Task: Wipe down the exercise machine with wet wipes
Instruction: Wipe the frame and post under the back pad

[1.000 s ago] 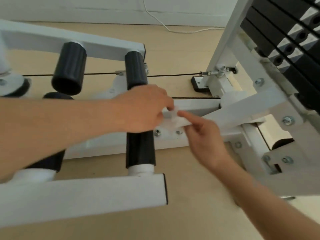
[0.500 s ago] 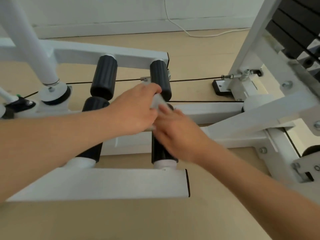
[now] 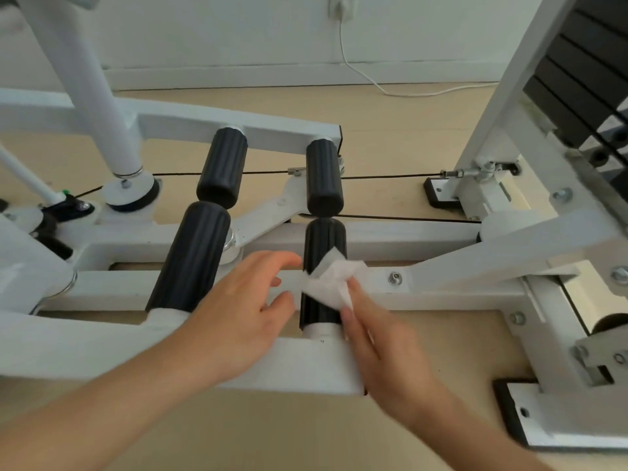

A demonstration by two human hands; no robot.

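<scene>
right hand (image 3: pixel 380 348): fingers pinching wipe (image 3: pixel 334 280) against black roller (image 3: pixel 321 246)
left hand (image 3: pixel 244 311): fingers loosely spread, empty, just left of roller
roller: fixed to near white bar (image 3: pixel 302 360)

The pale wood-look floor (image 3: pixel 390 137) carries the white-framed exercise machine (image 3: pixel 424 234). The machine stands on black pads: the far foot pad (image 3: pixel 436 195) under the upright's base, and the near foot pad (image 3: pixel 508 413) at the right. A white cord (image 3: pixel 418 95) trails over the floor near the baseboard (image 3: pixel 238 78).
</scene>
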